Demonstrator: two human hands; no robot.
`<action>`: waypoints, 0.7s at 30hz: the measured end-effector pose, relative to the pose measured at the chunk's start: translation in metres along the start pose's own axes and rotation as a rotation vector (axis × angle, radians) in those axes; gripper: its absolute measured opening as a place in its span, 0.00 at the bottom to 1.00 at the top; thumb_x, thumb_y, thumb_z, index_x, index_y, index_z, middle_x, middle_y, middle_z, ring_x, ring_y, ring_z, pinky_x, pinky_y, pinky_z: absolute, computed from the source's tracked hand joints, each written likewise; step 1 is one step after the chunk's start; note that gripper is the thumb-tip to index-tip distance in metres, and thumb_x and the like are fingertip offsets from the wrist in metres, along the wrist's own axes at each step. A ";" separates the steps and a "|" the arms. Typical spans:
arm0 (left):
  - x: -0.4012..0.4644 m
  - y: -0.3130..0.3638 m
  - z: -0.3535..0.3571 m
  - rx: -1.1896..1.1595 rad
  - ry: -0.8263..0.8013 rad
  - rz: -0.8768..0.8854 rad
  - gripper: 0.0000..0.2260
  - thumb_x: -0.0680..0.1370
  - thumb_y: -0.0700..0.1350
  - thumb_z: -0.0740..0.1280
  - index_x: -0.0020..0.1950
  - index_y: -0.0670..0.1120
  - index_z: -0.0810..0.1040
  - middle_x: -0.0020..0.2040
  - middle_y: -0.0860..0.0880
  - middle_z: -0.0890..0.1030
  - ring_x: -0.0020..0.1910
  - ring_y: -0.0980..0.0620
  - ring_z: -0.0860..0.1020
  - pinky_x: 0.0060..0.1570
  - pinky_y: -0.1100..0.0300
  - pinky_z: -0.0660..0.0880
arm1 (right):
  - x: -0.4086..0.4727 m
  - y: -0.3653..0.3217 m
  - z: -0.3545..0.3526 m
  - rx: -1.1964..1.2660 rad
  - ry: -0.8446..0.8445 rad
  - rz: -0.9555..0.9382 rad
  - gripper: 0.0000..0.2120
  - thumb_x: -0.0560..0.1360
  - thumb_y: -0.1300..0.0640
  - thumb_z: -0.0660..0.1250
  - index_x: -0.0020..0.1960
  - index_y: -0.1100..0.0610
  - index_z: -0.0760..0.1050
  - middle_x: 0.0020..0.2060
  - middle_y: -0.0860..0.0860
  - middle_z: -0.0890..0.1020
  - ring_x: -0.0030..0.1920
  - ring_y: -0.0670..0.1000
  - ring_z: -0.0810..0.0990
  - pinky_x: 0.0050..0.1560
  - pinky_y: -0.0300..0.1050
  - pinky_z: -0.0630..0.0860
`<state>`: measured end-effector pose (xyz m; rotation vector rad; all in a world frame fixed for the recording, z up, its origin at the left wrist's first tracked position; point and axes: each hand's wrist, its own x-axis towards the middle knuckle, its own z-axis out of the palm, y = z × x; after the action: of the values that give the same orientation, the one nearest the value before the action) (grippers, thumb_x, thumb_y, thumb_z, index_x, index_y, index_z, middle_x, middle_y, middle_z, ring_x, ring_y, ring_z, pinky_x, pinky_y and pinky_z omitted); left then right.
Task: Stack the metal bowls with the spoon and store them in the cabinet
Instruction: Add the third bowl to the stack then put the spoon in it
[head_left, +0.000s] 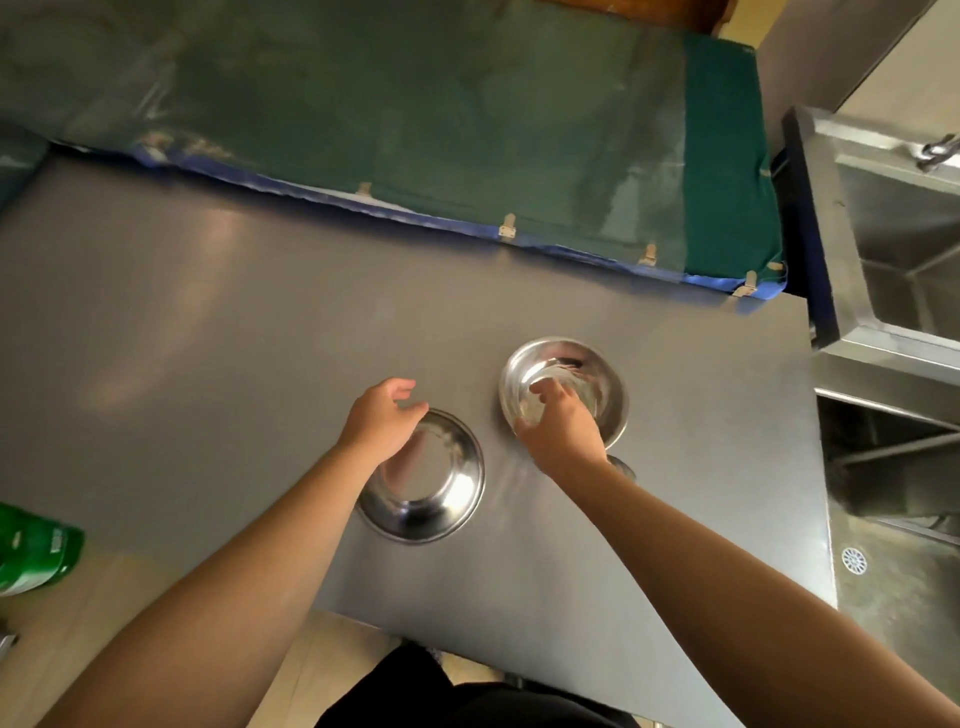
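Two shiny metal bowls rest on the grey table (208, 312). The left bowl (436, 493) sits upright near the table's front. My left hand (384, 415) hovers over its far-left rim with curled, parted fingers and holds nothing. The right bowl (576, 374) lies farther back and looks slightly tilted. My right hand (561, 431) grips its near rim, fingers reaching inside. A small shiny rounded piece (623, 467), possibly the spoon, peeks out beside my right wrist; most of it is hidden.
A green padded mat with a blue edge (467, 130) runs along the table's back. A steel sink (893, 234) stands to the right, with a floor drain (853, 561) below. A green package (36, 551) lies at the left. The table's front edge is near my body.
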<state>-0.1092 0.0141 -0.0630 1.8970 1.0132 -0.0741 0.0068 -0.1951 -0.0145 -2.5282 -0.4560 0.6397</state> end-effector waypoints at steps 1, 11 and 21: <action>-0.002 -0.006 -0.005 0.009 0.008 -0.013 0.20 0.75 0.51 0.72 0.66 0.50 0.78 0.63 0.50 0.81 0.59 0.50 0.79 0.58 0.58 0.71 | -0.003 -0.005 0.007 -0.020 -0.014 -0.025 0.24 0.75 0.53 0.71 0.70 0.53 0.72 0.65 0.54 0.76 0.61 0.58 0.79 0.59 0.53 0.77; -0.029 -0.062 -0.036 0.042 0.005 -0.190 0.36 0.69 0.60 0.75 0.71 0.44 0.73 0.67 0.45 0.78 0.65 0.45 0.76 0.63 0.54 0.71 | -0.010 -0.027 0.066 0.127 -0.221 0.137 0.36 0.68 0.43 0.80 0.70 0.57 0.73 0.61 0.53 0.81 0.58 0.54 0.81 0.55 0.45 0.76; -0.048 -0.075 -0.033 -0.260 -0.112 -0.348 0.15 0.65 0.52 0.79 0.40 0.50 0.75 0.28 0.55 0.83 0.29 0.59 0.80 0.46 0.54 0.80 | -0.018 -0.017 0.081 0.445 -0.311 0.418 0.47 0.62 0.51 0.85 0.73 0.60 0.66 0.59 0.56 0.79 0.52 0.55 0.83 0.49 0.54 0.85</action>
<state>-0.2025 0.0257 -0.0776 1.4534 1.2044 -0.2366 -0.0529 -0.1583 -0.0615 -2.1080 0.1196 1.1573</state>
